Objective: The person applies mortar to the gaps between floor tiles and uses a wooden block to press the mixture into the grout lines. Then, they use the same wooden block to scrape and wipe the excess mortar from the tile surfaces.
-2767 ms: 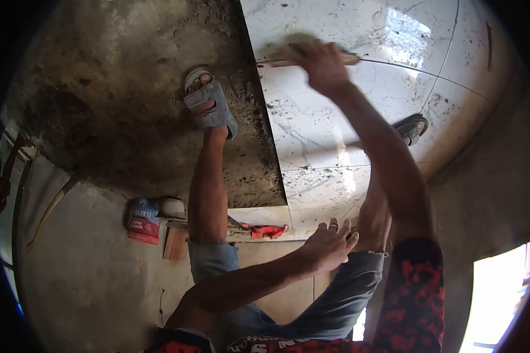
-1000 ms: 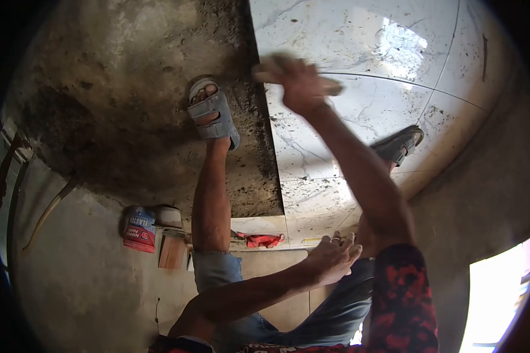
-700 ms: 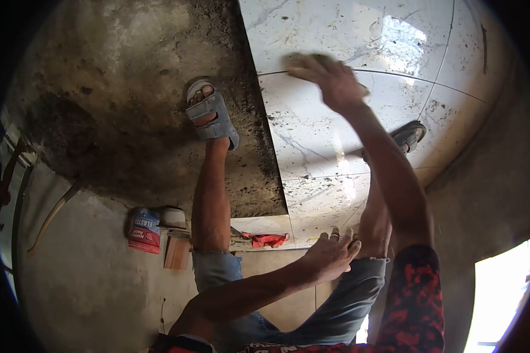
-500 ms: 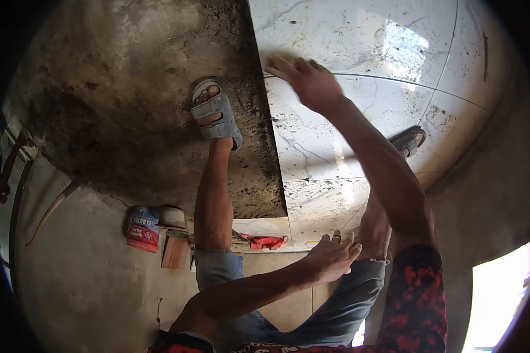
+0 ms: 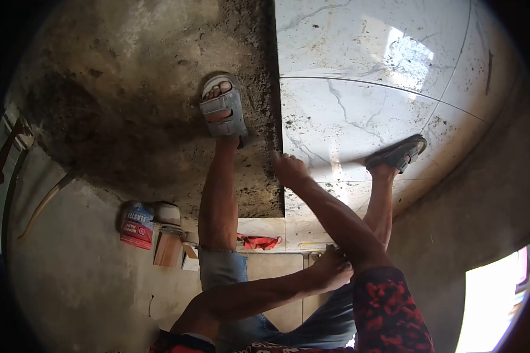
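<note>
My right hand is low over the white marbled floor tile, at its edge along the rough cement bed. Its fingers are bent downward, with no tool visible in them. My left hand is by my right knee, partly hidden behind my right forearm; its visible fingers look loosely apart and hold nothing that I can see. Dark crumbs of mortar dot the tile. Beside the tile edge, the bare cement bed is lower and covered in grit.
My left sandal stands on the cement, my right sandal on the tiles. A red cloth lies behind me near a paint bag and a brown block. A curved pale stick leans at the left.
My right hand has swept back along the tile edge toward me. Fewer crumbs show on the tile there. My left hand is now partly covered by my right forearm.
</note>
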Demonstrator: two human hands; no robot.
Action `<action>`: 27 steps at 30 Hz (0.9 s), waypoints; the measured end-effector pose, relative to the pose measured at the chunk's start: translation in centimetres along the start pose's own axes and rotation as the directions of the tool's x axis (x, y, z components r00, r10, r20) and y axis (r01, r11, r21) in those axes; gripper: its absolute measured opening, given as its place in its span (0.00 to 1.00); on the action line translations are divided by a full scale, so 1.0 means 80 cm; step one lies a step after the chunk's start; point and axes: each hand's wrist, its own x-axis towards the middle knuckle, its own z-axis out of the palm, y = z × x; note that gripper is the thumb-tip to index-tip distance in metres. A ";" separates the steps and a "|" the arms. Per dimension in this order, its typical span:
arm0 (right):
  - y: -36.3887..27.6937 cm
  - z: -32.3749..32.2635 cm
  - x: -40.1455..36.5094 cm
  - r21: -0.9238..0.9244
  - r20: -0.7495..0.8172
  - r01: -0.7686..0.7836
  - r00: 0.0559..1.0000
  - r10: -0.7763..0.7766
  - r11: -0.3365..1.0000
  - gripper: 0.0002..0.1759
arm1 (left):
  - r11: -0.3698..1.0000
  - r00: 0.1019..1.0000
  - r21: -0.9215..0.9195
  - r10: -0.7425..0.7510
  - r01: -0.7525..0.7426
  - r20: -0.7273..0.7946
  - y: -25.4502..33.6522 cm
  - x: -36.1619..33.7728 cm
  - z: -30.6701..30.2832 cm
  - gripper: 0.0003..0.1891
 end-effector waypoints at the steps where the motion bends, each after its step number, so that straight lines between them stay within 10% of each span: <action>1: -0.001 -0.041 -0.003 0.050 -0.005 0.080 0.997 -0.080 0.996 0.27 | 0.996 0.989 -0.072 -0.047 0.058 0.140 0.003 0.002 -0.007 0.26; 2: 0.003 -0.070 -0.007 0.105 -0.007 0.149 0.989 -0.149 0.983 0.30 | 0.994 0.988 -0.089 -0.046 0.059 0.145 0.008 0.002 -0.004 0.26; 3: 0.019 -0.085 0.007 -0.089 -0.351 0.247 0.899 -0.263 0.965 0.32 | 0.991 0.981 -0.097 -0.076 0.094 0.176 0.011 0.003 0.000 0.28; 5: 0.040 -0.173 0.047 -0.602 -0.661 0.080 0.508 -0.552 0.795 0.38 | 0.997 0.976 0.009 -0.082 0.082 0.201 0.007 0.008 0.011 0.35; 6: 0.046 -0.207 0.072 -0.481 -0.729 0.150 0.478 -0.489 0.864 0.37 | 0.997 0.976 0.013 -0.083 0.082 0.201 0.003 0.011 0.009 0.35; 7: 0.047 -0.239 0.083 -0.300 -0.755 0.127 0.574 -0.316 0.946 0.34 | 0.994 0.973 -0.018 -0.098 0.104 0.210 0.003 0.013 0.005 0.35; 10: 0.066 -0.244 0.123 -0.293 -0.783 0.335 0.454 -0.426 0.895 0.31 | 0.991 0.959 -0.042 -0.110 0.125 0.262 -0.001 0.015 -0.013 0.33; 12: 0.056 -0.214 0.077 -0.262 -0.665 0.286 0.639 -0.387 0.922 0.31 | 0.995 0.964 0.056 -0.088 0.077 0.250 -0.003 0.012 -0.023 0.31; 14: 0.062 -0.122 0.077 -0.505 -0.809 0.007 0.343 -0.477 0.863 0.30 | 0.995 0.967 0.073 -0.083 0.067 0.242 -0.001 0.011 -0.020 0.29; 15: 0.060 -0.083 0.066 -0.515 -0.797 -0.068 0.404 -0.449 0.855 0.27 | 0.994 0.970 0.097 -0.070 0.048 0.234 -0.001 0.011 -0.018 0.28; 16: 0.059 -0.059 0.053 -0.321 -0.613 0.226 0.691 -0.383 0.920 0.27 | 0.994 0.968 0.097 -0.069 0.047 0.241 0.001 0.009 -0.014 0.28; 21: 0.077 0.001 0.003 -0.193 -0.344 0.337 0.856 -0.385 0.921 0.16 | 0.997 0.965 0.036 -0.077 0.070 0.249 0.008 0.005 -0.001 0.28; 24: 0.076 -0.051 0.052 -0.340 -0.513 0.300 0.735 -0.443 0.891 0.14 | 0.998 0.966 0.043 -0.060 0.051 0.252 -0.001 0.009 0.009 0.30; 27: 0.059 -0.190 0.135 -0.443 -0.831 0.099 0.327 -0.449 0.891 0.11 | 0.997 0.935 0.006 -0.078 0.081 0.345 -0.002 0.014 0.010 0.32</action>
